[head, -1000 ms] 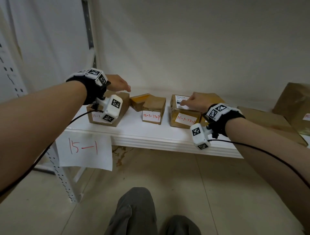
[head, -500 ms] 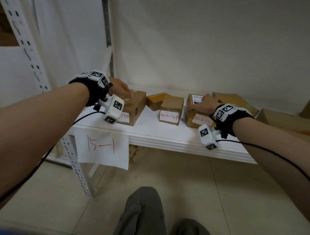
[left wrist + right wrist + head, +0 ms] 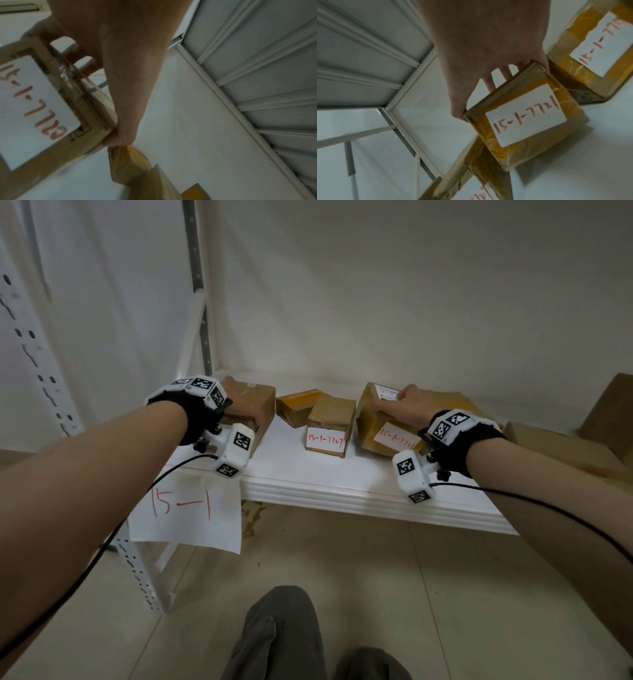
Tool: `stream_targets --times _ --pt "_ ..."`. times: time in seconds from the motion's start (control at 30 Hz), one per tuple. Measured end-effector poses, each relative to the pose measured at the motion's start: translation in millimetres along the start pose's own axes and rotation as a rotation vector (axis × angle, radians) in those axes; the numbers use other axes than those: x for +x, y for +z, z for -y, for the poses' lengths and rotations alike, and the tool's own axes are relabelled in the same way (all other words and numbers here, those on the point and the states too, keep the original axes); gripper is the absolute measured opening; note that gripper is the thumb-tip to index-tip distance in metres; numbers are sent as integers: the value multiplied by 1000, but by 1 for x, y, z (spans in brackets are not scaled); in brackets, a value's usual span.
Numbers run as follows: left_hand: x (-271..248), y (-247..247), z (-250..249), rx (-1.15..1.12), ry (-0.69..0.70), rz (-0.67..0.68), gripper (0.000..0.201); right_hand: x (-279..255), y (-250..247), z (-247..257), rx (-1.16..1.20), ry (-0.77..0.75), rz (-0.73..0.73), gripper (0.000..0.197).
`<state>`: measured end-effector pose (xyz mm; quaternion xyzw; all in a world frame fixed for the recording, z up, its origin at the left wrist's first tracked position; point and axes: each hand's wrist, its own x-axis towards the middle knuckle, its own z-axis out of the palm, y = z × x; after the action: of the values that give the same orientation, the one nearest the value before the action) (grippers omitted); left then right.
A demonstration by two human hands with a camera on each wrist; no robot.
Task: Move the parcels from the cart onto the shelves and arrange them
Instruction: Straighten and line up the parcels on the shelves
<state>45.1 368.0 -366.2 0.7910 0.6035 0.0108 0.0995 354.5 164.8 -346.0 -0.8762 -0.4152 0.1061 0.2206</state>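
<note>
From your head camera, your left hand (image 3: 239, 405) sits left of centre, clamped over the top of the leftmost parcel (image 3: 262, 402) on the white shelf (image 3: 308, 474). Your right hand (image 3: 407, 405) lies right of centre, fingers curled over the taped parcel (image 3: 373, 426) labelled 15-1-7721. Between them stands a small parcel (image 3: 330, 422) with a red-numbered label, and just behind it a flat yellow-taped parcel (image 3: 296, 405). A paper sign (image 3: 185, 508) reading 15-1 hangs from the shelf edge at lower left.

In your left wrist view, the left hand (image 3: 120, 67) runs down the middle, thumb at the near corner and fingers over the far edge of the leftmost parcel (image 3: 42, 115), which fills the left side.

In your right wrist view, the right hand (image 3: 479, 54) comes from the top, thumb and fingers gripping the taped parcel (image 3: 527, 124) at centre right; the small parcel (image 3: 599, 47) stands in the upper right corner.
</note>
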Motion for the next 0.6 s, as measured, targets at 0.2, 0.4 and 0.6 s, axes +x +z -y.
stream_targets --times 0.2,0.4,0.6 --pt "-88 -65 -39 -254 143 -6 33 -6 -50 6 244 -33 -180 81" --pt "-121 -103 -92 -271 166 -119 93 -14 -93 -14 352 -44 -294 74" --pt "-107 -92 -171 -290 226 -153 141 -29 -129 -53 419 -6 -387 74"
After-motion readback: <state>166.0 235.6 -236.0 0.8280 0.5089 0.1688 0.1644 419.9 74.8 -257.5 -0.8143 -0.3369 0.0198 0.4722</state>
